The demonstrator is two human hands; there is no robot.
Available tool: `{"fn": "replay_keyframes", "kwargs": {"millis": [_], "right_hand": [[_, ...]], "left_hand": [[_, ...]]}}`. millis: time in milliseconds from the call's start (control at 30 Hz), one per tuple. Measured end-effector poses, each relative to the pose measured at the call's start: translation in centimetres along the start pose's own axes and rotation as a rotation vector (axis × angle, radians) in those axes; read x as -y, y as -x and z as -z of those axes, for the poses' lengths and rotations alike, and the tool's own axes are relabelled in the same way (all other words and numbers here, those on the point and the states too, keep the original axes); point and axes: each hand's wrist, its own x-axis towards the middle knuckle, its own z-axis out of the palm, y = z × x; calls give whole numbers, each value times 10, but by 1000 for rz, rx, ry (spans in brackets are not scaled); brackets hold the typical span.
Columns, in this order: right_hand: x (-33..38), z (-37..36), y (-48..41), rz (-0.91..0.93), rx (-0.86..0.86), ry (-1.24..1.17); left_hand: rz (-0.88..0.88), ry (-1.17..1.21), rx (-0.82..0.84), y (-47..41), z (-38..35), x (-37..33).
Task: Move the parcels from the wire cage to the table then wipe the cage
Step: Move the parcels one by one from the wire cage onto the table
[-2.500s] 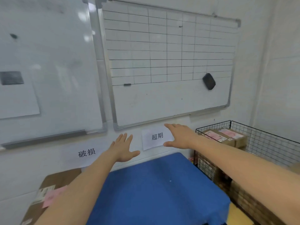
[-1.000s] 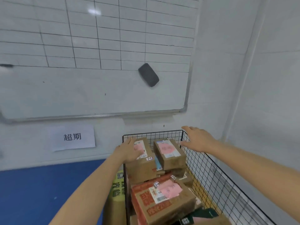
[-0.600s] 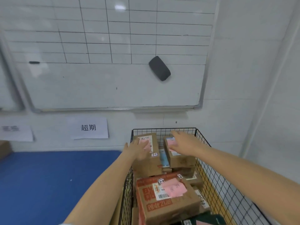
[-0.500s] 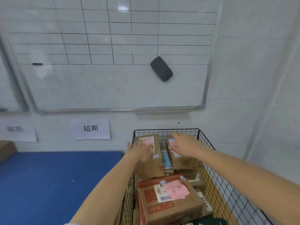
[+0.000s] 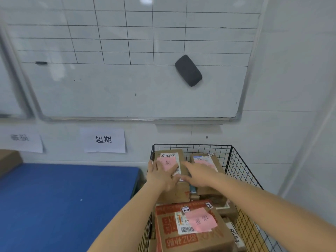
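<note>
Pickup step: left hand [image 5: 161, 176] and right hand [image 5: 199, 174] lie on a box [image 5: 179, 195], fingers straight and apart. Next, grip it and carry it left to the surface [image 5: 63, 197].

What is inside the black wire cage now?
The wire cage holds cardboard parcels: a back left parcel under the left hand, a back right parcel under the right hand, a red-printed parcel in front. Lower parcels are mostly covered; its floor is hidden.

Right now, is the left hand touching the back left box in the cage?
Touching. The head view shows the left hand lying flat on the box top, fingers across its pink note.
</note>
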Motion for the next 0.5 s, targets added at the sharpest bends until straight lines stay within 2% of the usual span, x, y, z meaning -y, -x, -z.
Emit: {"fn": "replay_keyframes", "kwargs": {"millis": [167,333,500], "right_hand": [[-3,-6,9,37,45,-99],[-11,-11,26,65,-3,-104],[-13,-18,35,56,-61,-99]], "left_hand": [[9,41,-54,0,-5,-2],[-58,362,-53,3,-8,-6],[-93,673,-141,6,-17,1]]}}
